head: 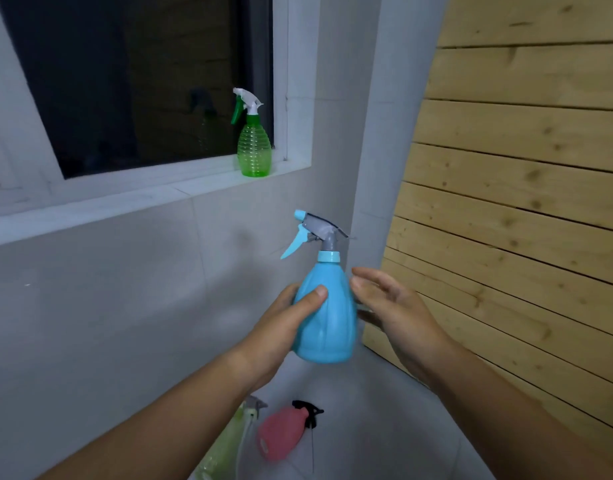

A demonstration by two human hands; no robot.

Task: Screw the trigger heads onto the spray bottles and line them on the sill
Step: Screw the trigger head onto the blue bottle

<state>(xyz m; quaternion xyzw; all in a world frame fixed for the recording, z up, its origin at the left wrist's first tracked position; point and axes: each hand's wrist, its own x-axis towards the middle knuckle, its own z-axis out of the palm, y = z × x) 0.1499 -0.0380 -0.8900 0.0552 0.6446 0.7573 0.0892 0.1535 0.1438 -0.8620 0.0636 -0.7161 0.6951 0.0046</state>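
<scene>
Your left thumb [320, 292] lies across the front of the blue bottle [327, 327], and the rest of the left hand [281, 320] curls firmly round its left flank; your right hand [395, 306] is flat, fingers straight and close together just beside the right flank; whether they touch it I cannot tell. The bottle is upright in mid-air, in front of the wall below the sill [159, 192]; the grey trigger head [320, 228] sits on its blue collar [328, 256], nozzle pointing left. It looks seated, so I'd judge it's time to place it; give that collar a last snug check, don't overtighten; carry by the belly, not the trigger; set it just left of the green bottle [255, 150] standing at the sill's right end, nozzles matching. Near you on the floor, the pink bottle [281, 434] and a pale green one [225, 445] lie waiting.
</scene>
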